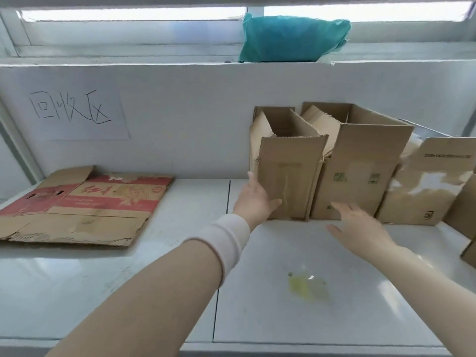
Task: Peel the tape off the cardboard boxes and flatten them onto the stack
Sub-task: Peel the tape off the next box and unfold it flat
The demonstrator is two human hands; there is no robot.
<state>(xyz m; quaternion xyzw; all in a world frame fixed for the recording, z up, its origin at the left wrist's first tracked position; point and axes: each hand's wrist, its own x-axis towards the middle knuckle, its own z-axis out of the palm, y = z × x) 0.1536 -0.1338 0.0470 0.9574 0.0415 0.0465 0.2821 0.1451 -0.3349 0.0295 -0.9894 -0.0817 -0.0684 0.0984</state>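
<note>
Three open-topped boxes stand in a row at the back right of the counter (283,325), against the wall (193,124): narrow box (288,176), middle box (360,163), right box (427,186). We see part of a fourth box (463,202), cut off at the right edge. The narrow box and middle box touch side by side, top flaps up on both. We see loose cardboard pieces tucked inside the middle box.

Left hand (253,199) grips the narrow box at its lower left edge: thumb on the front face, fingers round the left side and out of view. A pale cuff (226,238) sits on that wrist. Right hand (358,225) is open, fingers spread and straight, palm down, holding nothing. Its fingertips lie over the bottom of the middle box; we cannot tell if they touch it.

Flat cardboard (82,204) with red print lies on the counter at the left, well apart from the boxes. The right box shows a torn whitish patch on its front. We note a blurred yellowish patch (306,284) on the counter near the right forearm; we cannot tell what it is. A paper sign (77,114) with handwritten characters is on the wall above the flat cardboard. A teal bag (293,38) sits on the sill (128,64) above the boxes.
</note>
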